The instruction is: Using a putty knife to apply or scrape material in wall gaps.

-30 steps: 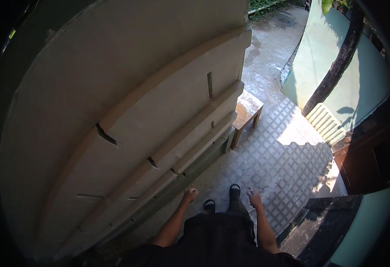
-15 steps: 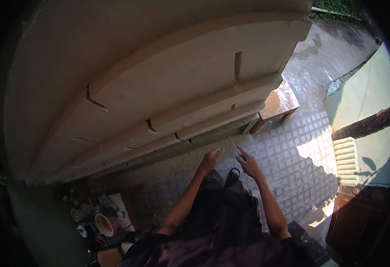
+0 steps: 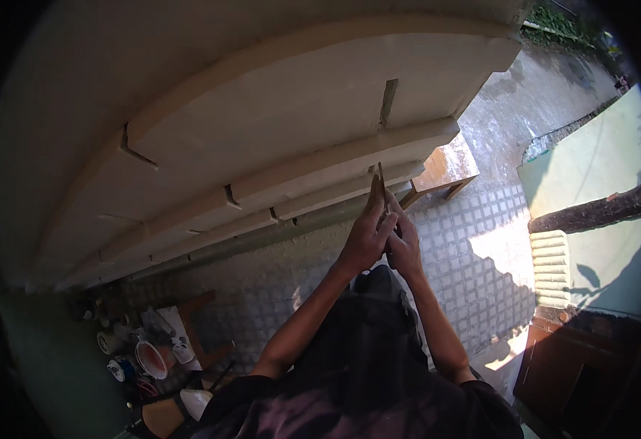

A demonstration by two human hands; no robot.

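My two hands meet in front of my body, just below the ledges of a pale moulded wall [image 3: 284, 110]. A thin, flat tool like a narrow scraper [image 3: 380, 174] points up and away from them, seen almost edge-on. My right hand [image 3: 404, 245] is closed round its lower end. Against the tool's other side lies my left hand [image 3: 366, 238], its fingers straight and together and its thumb crossing toward the right hand. The hands overlap, hiding the handle and whatever else is between the fingers.
Grooves and slots, one of them a short slot [image 3: 388, 102], cut the wall's ledges. Beyond its right end stands a wooden table [image 3: 448, 164]. At lower left are an orange-lined bucket [image 3: 152, 360] and several cans. A dark brown cabinet [image 3: 554, 366] stands right, on the tiled floor [image 3: 474, 256].
Both hands have risen toward the wall. My left hand has moved right to meet the tool in my right hand, and its curled fingers have straightened. The view has shifted slightly.
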